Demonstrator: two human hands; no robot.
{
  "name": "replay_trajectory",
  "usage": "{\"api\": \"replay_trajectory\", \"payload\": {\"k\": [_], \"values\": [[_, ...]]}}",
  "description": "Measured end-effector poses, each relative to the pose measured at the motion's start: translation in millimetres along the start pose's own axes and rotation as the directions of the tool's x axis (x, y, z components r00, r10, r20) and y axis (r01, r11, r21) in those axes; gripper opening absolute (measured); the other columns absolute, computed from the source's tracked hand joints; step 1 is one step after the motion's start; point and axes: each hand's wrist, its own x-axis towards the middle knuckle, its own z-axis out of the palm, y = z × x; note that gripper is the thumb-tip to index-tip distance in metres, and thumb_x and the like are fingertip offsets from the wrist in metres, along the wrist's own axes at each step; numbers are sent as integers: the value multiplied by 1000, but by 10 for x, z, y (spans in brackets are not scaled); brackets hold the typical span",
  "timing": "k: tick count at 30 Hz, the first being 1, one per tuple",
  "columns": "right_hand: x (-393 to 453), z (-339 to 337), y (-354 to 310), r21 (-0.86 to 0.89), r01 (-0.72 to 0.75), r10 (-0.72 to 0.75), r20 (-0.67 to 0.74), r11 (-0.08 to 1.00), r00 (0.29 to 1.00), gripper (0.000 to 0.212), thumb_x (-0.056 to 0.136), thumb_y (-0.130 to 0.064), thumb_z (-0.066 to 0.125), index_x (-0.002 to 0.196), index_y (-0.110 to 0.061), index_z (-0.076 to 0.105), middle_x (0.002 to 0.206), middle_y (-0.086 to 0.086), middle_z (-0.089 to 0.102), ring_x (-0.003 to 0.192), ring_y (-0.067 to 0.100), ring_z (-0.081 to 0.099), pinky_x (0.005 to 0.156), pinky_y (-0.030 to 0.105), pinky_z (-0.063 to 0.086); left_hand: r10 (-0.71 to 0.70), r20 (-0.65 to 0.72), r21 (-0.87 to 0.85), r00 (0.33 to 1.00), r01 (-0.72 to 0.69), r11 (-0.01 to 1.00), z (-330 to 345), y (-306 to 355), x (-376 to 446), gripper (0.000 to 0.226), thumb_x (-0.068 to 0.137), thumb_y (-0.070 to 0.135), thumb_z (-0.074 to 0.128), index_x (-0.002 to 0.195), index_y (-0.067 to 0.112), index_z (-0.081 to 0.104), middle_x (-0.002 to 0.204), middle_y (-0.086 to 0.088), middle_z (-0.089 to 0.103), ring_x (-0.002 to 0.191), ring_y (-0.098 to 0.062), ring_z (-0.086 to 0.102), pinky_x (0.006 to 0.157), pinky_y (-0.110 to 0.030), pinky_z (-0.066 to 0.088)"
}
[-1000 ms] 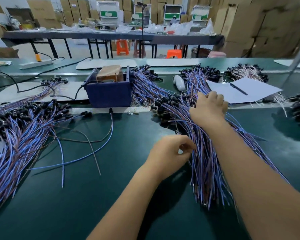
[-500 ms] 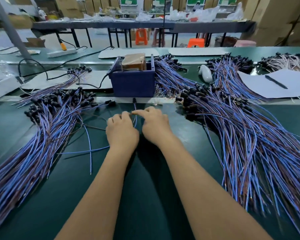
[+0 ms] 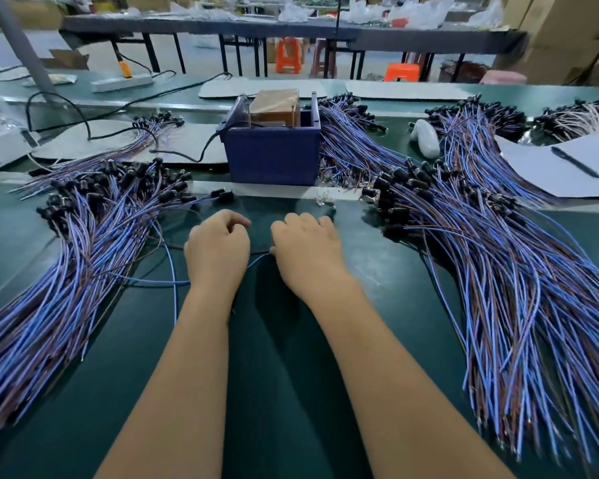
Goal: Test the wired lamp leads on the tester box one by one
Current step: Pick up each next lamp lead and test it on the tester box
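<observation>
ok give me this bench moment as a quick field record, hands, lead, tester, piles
left hand: curled, pinching the blue lead
right hand: curled, pinching the same lead
blue lead: spans between both hands
tester box: blue, behind the hands, untouched
left pile: leads beside left hand
right pile: leads beside right hand

Grey floor; dark tables (image 3: 291,29) (bag-strewn); 2 orange stools (image 3: 287,55); cardboard cartons (image 3: 564,36) stacked right.

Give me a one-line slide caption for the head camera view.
Both hands, left and right, hold one blue lead before the tester box, between two lead piles.
</observation>
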Motion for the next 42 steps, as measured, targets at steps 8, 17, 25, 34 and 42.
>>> {"api": "replay_trajectory", "payload": {"k": [8, 17, 25, 34, 42], "values": [[-66, -243, -15, 161, -292, 257, 210, 943, 943, 19, 86, 1, 54, 86, -14, 42, 110, 13, 62, 102, 35, 61, 66, 33, 35, 180, 84, 264, 980, -196, 944, 62, -2, -23, 31, 90, 11, 46, 105, 21, 72, 114, -5, 67, 108, -30, 53, 90, -39, 40], [-103, -406, 313, 263, -498, 334, 484, 826, 809, 17, 82, 0, 52, 69, -9, 46, 63, 7, 60, 68, 29, 64, 65, 32, 55, 45, -72, 426, 996, -10, 905, -101, -110, 19, 32, 88, 9, 56, 120, 16, 59, 126, -16, 49, 118, -38, 41, 88, -44, 37], [-61, -177, 154, 347, -393, 322, 245, 852, 915, 28, 84, -43, 61, 95, -16, 60, 96, 1, 65, 92, 27, 60, 64, 31, 39, 244, 181, 395, 953, -297, 869, 80, -13, 9, 28, 94, 22, 53, 115, 28, 70, 124, -1, 63, 119, -30, 50, 94, -40, 40], [-42, -199, 8, 167, -300, 278, 146, 939, 950, 24, 86, -4, 55, 76, -16, 37, 103, 13, 62, 98, 36, 60, 64, 32, 33, 138, 202, 15, 969, -144, 989, 191, 64, -33, 36, 90, 7, 42, 108, 24, 68, 109, 2, 71, 108, -24, 59, 97, -41, 46], [-20, -60, -2, 199, -418, 372, 230, 886, 899, 29, 95, -24, 54, 117, -5, 51, 121, 13, 56, 104, 33, 59, 69, 33, 38, 118, 93, 144, 989, -130, 981, 154, 70, -56, 33, 88, 13, 45, 104, 21, 72, 111, -4, 69, 109, -29, 54, 94, -41, 45]]}}
